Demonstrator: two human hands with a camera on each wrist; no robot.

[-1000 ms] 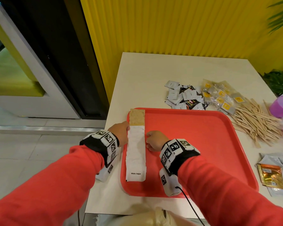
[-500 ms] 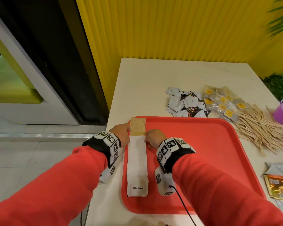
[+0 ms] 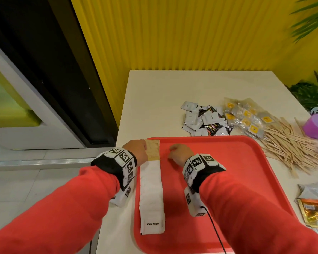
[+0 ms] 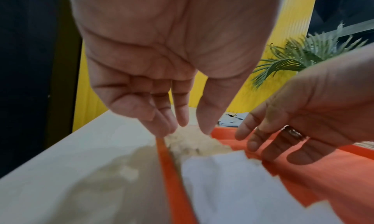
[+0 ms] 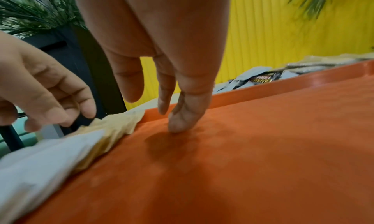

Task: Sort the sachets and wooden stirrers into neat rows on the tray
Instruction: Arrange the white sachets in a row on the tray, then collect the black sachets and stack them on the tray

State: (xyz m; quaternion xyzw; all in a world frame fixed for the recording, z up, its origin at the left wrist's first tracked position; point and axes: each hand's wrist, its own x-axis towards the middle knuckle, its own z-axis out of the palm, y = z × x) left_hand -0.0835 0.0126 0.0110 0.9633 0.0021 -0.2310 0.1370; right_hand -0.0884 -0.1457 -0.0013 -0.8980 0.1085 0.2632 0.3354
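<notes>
— Tidying the first row, that was the step as I read it. The left hand (image 3: pixel 137 152) sat at the tray's left rim, fingers extended and loosely spread, tips down beside the brown sachets (image 3: pixel 152 150) at the far end of the row.

— And the white sugar sachets (image 3: pixel 151 195)?

— They lay overlapped in one long strip along the left side of the red tray (image 3: pixel 246 180), the brown ones capping the far end. No pinch on anything from that left hand; it only touched the edge.

— What about the right hand (image 3: pixel 178 153)?

— It was just beside the row, apart from it, fingers relaxed and pointing down, one fingertip (image 5: pixel 178 123) resting on bare tray. It held nothing.

— So how far along was the job?

— Early, by my judgement. One row laid; the small white and black sachets (image 3: pixel 204 119), the yellow-labelled packets (image 3: pixel 246 116) and the wooden stirrers (image 3: pixel 290 149) all sat heaped on the table (image 3: pixel 163 99) beyond and right of the tray.

— The next move?

— A reach across to one of those heaps, I'd say, then a second row laid parallel and close to the first, without nudging the loose strip out of line.
</notes>
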